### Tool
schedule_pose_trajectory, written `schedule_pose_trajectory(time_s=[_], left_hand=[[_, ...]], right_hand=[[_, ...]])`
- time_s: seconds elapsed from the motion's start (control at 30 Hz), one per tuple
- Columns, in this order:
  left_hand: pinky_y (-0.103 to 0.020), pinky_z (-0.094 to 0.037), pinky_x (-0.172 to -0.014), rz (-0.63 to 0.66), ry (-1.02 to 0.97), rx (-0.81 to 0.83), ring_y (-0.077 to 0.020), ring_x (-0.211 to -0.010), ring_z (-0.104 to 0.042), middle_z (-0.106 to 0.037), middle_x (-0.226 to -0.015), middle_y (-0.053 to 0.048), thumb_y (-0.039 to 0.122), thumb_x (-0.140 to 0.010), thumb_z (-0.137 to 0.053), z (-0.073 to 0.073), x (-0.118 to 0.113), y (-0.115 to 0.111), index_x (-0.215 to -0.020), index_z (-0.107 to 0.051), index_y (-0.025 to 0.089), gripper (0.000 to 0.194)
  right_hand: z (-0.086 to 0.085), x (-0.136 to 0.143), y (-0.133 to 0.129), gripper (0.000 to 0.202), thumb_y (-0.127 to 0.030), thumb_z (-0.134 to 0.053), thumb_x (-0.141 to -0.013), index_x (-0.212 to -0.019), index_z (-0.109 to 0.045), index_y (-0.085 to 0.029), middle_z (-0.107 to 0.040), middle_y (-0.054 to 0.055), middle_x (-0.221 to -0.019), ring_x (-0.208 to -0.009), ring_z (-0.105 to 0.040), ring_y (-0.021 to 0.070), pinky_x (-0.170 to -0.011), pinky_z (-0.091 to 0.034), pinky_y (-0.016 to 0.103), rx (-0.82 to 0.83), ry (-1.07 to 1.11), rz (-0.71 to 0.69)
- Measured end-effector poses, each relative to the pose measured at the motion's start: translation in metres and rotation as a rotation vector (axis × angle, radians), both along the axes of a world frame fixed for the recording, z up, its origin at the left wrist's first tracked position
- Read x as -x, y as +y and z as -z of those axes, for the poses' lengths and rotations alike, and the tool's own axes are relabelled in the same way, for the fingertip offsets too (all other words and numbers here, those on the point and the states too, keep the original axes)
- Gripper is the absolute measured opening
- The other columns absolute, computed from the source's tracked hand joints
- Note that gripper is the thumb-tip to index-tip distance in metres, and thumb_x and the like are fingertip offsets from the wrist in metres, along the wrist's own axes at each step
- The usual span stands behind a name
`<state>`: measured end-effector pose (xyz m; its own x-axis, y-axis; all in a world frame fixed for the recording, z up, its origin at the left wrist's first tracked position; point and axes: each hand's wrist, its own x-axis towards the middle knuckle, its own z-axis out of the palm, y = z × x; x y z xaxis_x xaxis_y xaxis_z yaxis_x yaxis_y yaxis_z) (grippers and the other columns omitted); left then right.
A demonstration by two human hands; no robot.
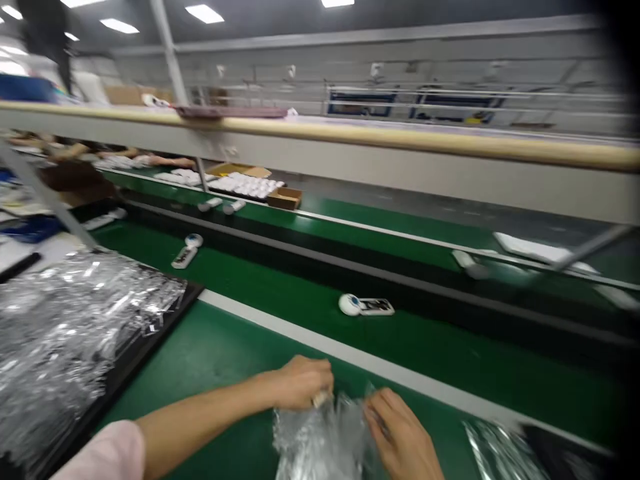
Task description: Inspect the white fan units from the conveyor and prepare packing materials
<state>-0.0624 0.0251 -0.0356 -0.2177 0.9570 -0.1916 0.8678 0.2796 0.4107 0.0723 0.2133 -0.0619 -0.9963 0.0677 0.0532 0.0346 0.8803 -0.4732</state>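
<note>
At the near edge of the green bench, my left hand (303,382) and my right hand (400,427) both pinch the top of a crinkled clear plastic bag (323,443). A small whitish item shows at the left fingertips, at the bag's mouth; motion blur hides what it is. On the green conveyor belt (280,293) beyond my hands lies a white device with a dark screen (365,306). Farther left on the belt lies a second white device (187,252).
A black tray heaped with clear plastic bags (65,333) sits at my left. More bags lie at the lower right (500,450). A shelf beam (350,143) crosses overhead. Across the belt are white parts in trays (247,185), a cardboard box (285,197) and other people's arms (165,161).
</note>
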Motion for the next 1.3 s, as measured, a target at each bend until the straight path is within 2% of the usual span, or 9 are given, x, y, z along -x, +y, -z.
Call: schedule_pose_trajectory(time_s=[0.1,0.2,0.33,0.57,0.7,0.9,1.1,1.2,1.3], left_hand=[[-0.025,-0.040,-0.062,-0.153,-0.030,-0.109,-0.0163,-0.079,-0.058,-0.058,-0.091,-0.001,0.005,-0.068,-0.048,-0.008,-0.006,-0.019,-0.088,-0.053,0.022,0.027],[-0.024,-0.039,-0.063,-0.220,-0.039,-0.225,-0.0142,-0.077,-0.056,-0.057,-0.086,0.000,0.004,-0.072,-0.045,-0.019,-0.015,-0.032,-0.084,-0.052,0.021,0.022],[-0.023,-0.037,-0.061,-0.302,-0.029,-0.379,-0.0128,-0.073,-0.054,-0.056,-0.083,0.000,0.003,-0.077,-0.038,-0.042,-0.023,-0.046,-0.082,-0.051,0.019,0.022],[-0.023,-0.039,-0.062,-0.278,0.035,-0.615,-0.0117,-0.072,-0.053,-0.056,-0.079,0.000,0.006,-0.085,-0.038,-0.074,-0.027,-0.062,-0.081,-0.050,0.019,0.019],[-0.024,-0.040,-0.062,-0.287,0.049,-0.657,-0.0121,-0.071,-0.053,-0.056,-0.078,-0.001,0.008,-0.087,-0.038,-0.076,-0.027,-0.064,-0.080,-0.051,0.019,0.018],[-0.024,-0.040,-0.063,-0.323,-0.003,-0.643,-0.0122,-0.072,-0.052,-0.056,-0.079,-0.002,0.007,-0.087,-0.037,-0.068,-0.026,-0.069,-0.081,-0.051,0.019,0.019],[-0.024,-0.041,-0.063,-0.352,-0.045,-0.672,-0.0126,-0.072,-0.053,-0.056,-0.079,-0.003,0.009,-0.088,-0.036,-0.071,-0.029,-0.070,-0.081,-0.052,0.019,0.020],[-0.026,-0.042,-0.063,-0.365,-0.040,-0.690,-0.0137,-0.074,-0.052,-0.057,-0.079,-0.003,0.011,-0.088,-0.038,-0.078,-0.031,-0.071,-0.082,-0.053,0.020,0.018],[-0.031,-0.044,-0.074,-0.389,0.016,-0.744,-0.0180,-0.088,-0.053,-0.060,-0.084,-0.005,0.012,-0.088,-0.040,-0.080,-0.032,-0.072,-0.082,-0.053,0.020,0.017]], right_hand=[[-0.019,-0.010,-0.016,0.020,-0.020,-0.037,-0.089,-0.073,-0.049,-0.023,-0.056,0.003,-0.080,-0.075,-0.054,0.0192,-0.069,-0.046,0.034,-0.069,0.123,0.028],[-0.032,-0.013,-0.028,0.019,-0.016,-0.038,-0.088,-0.074,-0.049,-0.022,-0.057,0.003,-0.081,-0.076,-0.051,0.0196,-0.067,-0.045,0.034,-0.087,0.130,0.057],[-0.045,-0.019,-0.034,0.017,-0.014,-0.039,-0.086,-0.076,-0.049,-0.021,-0.057,0.004,-0.083,-0.081,-0.051,0.0201,-0.070,-0.045,0.034,-0.039,0.144,0.063],[-0.068,-0.022,-0.036,0.016,-0.018,-0.039,-0.087,-0.079,-0.051,-0.023,-0.058,0.005,-0.087,-0.088,-0.052,0.0214,-0.074,-0.046,0.035,0.075,0.137,0.077],[-0.065,-0.020,-0.039,0.012,-0.016,-0.042,-0.083,-0.075,-0.047,-0.023,-0.056,0.002,-0.079,-0.079,-0.051,0.0203,-0.068,-0.045,0.033,0.027,0.112,0.116],[-0.052,-0.018,-0.041,0.017,-0.020,-0.039,-0.086,-0.070,-0.043,-0.024,-0.050,-0.001,-0.068,-0.064,-0.050,0.0161,-0.058,-0.041,0.027,0.070,0.148,0.167],[-0.063,-0.016,-0.041,0.015,-0.026,-0.040,-0.086,-0.074,-0.049,-0.024,-0.053,0.003,-0.080,-0.076,-0.051,0.0198,-0.066,-0.043,0.031,0.104,0.197,0.177],[-0.070,-0.016,-0.044,0.013,-0.026,-0.041,-0.086,-0.077,-0.051,-0.025,-0.053,0.003,-0.083,-0.081,-0.051,0.0206,-0.067,-0.043,0.030,0.157,0.228,0.244],[-0.077,-0.016,-0.044,0.016,-0.027,-0.042,-0.086,-0.075,-0.053,-0.024,-0.053,0.003,-0.079,-0.078,-0.052,0.0202,-0.064,-0.041,0.030,0.191,0.247,0.258]])
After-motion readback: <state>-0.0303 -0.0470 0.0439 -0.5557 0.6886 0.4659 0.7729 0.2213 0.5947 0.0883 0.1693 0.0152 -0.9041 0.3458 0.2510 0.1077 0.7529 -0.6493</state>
